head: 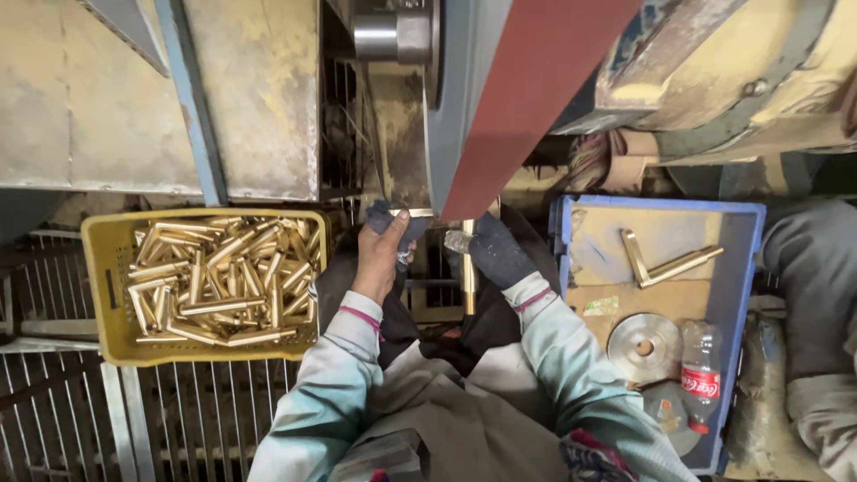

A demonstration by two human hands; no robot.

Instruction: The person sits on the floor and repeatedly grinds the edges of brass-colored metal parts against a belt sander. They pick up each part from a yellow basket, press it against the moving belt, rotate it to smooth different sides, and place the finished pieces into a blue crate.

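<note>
My left hand (pixel 382 254), with a dark cloth around the fingers, and my right hand (pixel 496 250), in a dark glove, both grip an L-shaped brass handle (pixel 468 268). Its upper end is pressed against the lower edge of a reddish-brown sanding belt (pixel 527 98) that runs up and to the right over a blue-grey machine. The long arm of the handle hangs down between my hands.
A yellow crate (pixel 103 295) at the left holds several brass handles. A blue tray (pixel 746 268) at the right carries one brass handle (pixel 665 263), a metal disc (pixel 644 346) and a plastic bottle (pixel 702 375). Metal grating lies below left.
</note>
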